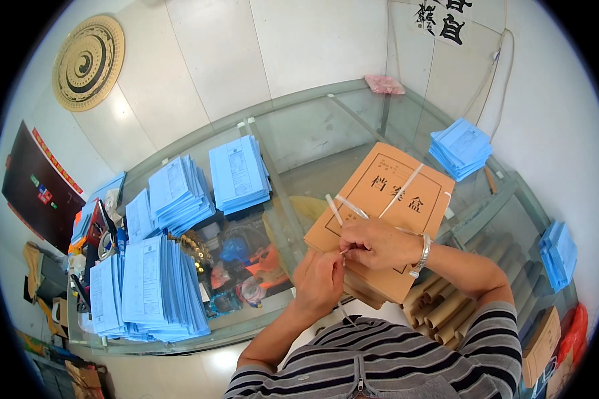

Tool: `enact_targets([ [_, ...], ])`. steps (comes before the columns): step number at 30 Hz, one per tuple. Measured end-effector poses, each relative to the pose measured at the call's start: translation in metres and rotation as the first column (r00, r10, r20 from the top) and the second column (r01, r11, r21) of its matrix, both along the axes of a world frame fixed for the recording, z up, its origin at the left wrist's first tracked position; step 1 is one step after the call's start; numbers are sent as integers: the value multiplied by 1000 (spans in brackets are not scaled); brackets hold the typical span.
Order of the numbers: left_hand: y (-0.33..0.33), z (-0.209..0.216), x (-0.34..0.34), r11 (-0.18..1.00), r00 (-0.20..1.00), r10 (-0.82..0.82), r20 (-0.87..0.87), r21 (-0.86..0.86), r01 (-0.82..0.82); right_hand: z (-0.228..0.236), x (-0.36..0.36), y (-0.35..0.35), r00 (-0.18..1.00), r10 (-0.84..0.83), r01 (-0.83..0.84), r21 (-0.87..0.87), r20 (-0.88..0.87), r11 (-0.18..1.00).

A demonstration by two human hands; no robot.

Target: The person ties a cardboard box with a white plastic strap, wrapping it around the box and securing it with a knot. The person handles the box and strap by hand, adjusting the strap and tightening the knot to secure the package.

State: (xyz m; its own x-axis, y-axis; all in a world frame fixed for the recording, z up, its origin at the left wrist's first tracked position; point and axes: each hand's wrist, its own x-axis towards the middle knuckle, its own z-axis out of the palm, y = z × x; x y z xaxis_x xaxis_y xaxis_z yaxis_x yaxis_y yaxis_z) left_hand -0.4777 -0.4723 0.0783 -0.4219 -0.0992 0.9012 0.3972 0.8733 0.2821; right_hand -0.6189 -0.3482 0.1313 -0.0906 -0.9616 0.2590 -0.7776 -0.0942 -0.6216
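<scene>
A stack of brown cardboard file boxes [379,193] lies at a slant on the glass-topped counter, right in front of me. A white strap [408,184] runs across the top box, and a second band crosses it. At the near left edge of the boxes my left hand [319,279] pinches the thin white strap. My right hand [373,245], with a silver bracelet at the wrist, rests over the top box and pinches the strap close to the left fingertips. The two hands almost touch. My fingers partly hide the strap between them.
Bundles of light blue printed envelopes [239,174] stand on the left of the glass counter [313,120]. A smaller blue stack [462,147] sits at the far right. Cardboard tubes [439,306] show beneath the glass. A red plastic bag [572,339] is at the lower right.
</scene>
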Motion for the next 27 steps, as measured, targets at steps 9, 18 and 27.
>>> enact_targets([
  [9,10,-20,-9,956,977,-26,211,290,-37,-4,-3,1,1000,-13,13,1,-14,1000],
  [18,-20,-20,-5,654,806,-544,234,720,233,0,-2,3,998,-40,38,37,47,999],
  [27,-36,-12,-7,587,713,-655,250,762,272,-3,-3,2,996,-39,38,15,78,999],
])
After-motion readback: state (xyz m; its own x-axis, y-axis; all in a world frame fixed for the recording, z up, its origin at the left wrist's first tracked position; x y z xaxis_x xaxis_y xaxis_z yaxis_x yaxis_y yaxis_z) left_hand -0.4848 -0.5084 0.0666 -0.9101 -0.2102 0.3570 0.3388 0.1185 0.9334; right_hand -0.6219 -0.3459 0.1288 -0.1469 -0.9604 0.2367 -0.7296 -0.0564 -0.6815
